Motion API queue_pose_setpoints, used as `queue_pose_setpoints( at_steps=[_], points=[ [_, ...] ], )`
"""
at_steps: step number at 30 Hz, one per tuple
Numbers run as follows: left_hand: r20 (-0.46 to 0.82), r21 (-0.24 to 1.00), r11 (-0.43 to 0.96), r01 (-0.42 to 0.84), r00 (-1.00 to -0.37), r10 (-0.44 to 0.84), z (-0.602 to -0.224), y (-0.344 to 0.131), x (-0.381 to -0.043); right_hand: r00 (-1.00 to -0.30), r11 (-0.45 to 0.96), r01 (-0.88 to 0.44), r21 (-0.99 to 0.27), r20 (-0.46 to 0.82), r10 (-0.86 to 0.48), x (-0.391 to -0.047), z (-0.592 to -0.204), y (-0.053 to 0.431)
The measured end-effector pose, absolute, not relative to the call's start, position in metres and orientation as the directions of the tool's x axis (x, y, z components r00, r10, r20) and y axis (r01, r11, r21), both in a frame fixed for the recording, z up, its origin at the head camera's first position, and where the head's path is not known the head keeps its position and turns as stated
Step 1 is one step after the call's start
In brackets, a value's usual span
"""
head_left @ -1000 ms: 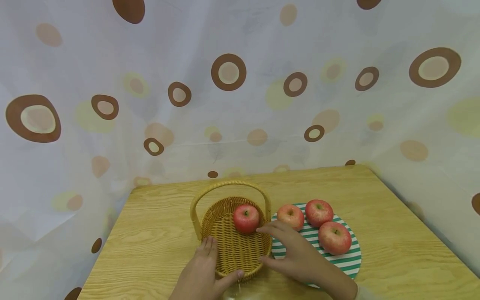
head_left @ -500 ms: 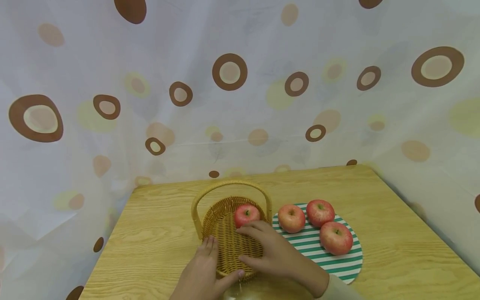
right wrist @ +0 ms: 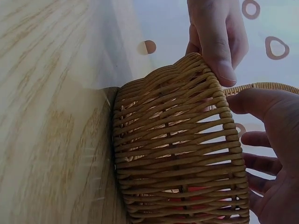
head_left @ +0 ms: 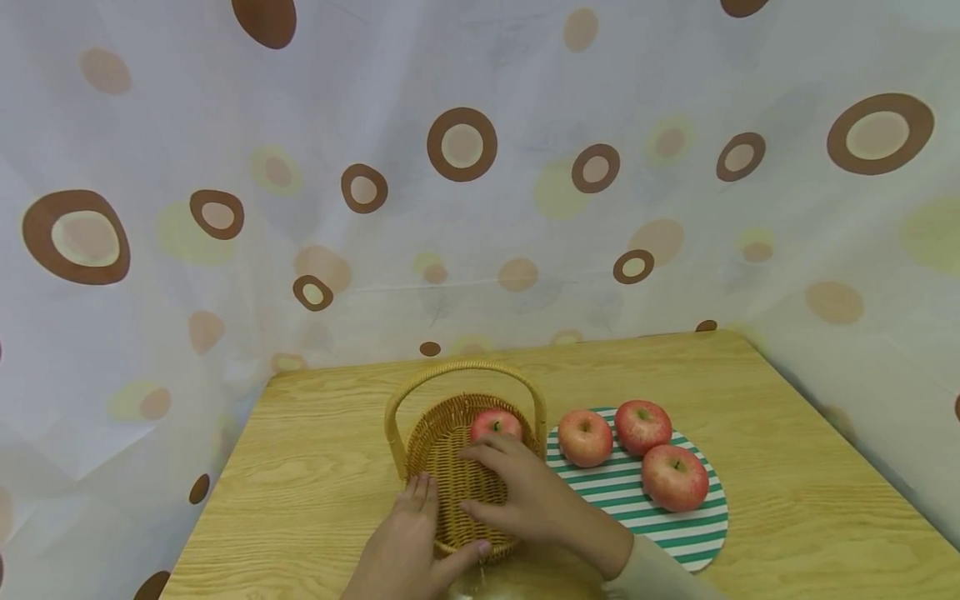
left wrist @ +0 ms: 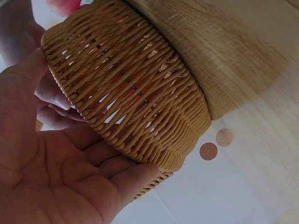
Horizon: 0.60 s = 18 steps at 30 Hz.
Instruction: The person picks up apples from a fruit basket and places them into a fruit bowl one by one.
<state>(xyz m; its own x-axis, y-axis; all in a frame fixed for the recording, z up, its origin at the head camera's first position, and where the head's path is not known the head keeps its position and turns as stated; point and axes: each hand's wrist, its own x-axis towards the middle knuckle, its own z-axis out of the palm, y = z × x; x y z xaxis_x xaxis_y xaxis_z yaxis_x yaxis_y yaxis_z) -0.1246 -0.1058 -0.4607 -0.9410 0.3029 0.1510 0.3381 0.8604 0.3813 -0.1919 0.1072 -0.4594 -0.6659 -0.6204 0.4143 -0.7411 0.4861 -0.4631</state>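
Note:
A round wicker basket (head_left: 465, 492) with an arched handle stands on the table, one red apple (head_left: 497, 423) inside at its back right. My left hand (head_left: 401, 546) rests against the basket's near-left rim, fingers fairly straight and thumb spread along the front edge. In the left wrist view its fingertips touch the woven rim (left wrist: 74, 100). My right hand (head_left: 525, 500) reaches over the basket's right side, fingers spread just in front of the apple and partly covering it. Nothing shows between its thumb and fingers. Through the weave in the right wrist view, a bit of the red apple (right wrist: 196, 193) shows.
To the basket's right lies a round green-and-white striped mat (head_left: 693, 529) with three apples: one paler apple (head_left: 585, 438), one at the back (head_left: 642, 427) and one nearer apple (head_left: 675, 477). A spotted curtain (head_left: 480, 208) surrounds the wooden table (head_left: 322, 458).
My right hand has moved left from the basket's right rim to over its inside, holding nothing. The left hand, basket and apples stay in place.

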Motion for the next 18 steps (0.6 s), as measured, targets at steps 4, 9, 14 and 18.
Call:
queue_pose_setpoints(
  at_steps=[4,9,14,18],
  points=[
    [0.137,0.389,0.860,0.331,-0.944,0.301,-0.460,-0.106,-0.125,-0.668,0.499,-0.740,-0.451,0.408,-0.622,-0.196,-0.462,0.103],
    [0.122,0.394,0.860,0.323,-0.946,0.299,-0.459,-0.106,-0.125,-0.689,0.507,-0.718,-0.478,0.383,-0.615,-0.201,-0.461,0.099],
    [0.110,0.397,0.860,0.320,-0.947,0.302,-0.458,-0.106,-0.125,-0.707,0.506,-0.698,-0.507,0.378,-0.598,-0.204,-0.457,0.096],
    [0.107,0.393,0.859,0.328,-0.944,0.311,-0.457,-0.106,-0.124,-0.728,0.523,-0.677,-0.517,0.372,-0.575,-0.209,-0.457,0.095]
  ],
)
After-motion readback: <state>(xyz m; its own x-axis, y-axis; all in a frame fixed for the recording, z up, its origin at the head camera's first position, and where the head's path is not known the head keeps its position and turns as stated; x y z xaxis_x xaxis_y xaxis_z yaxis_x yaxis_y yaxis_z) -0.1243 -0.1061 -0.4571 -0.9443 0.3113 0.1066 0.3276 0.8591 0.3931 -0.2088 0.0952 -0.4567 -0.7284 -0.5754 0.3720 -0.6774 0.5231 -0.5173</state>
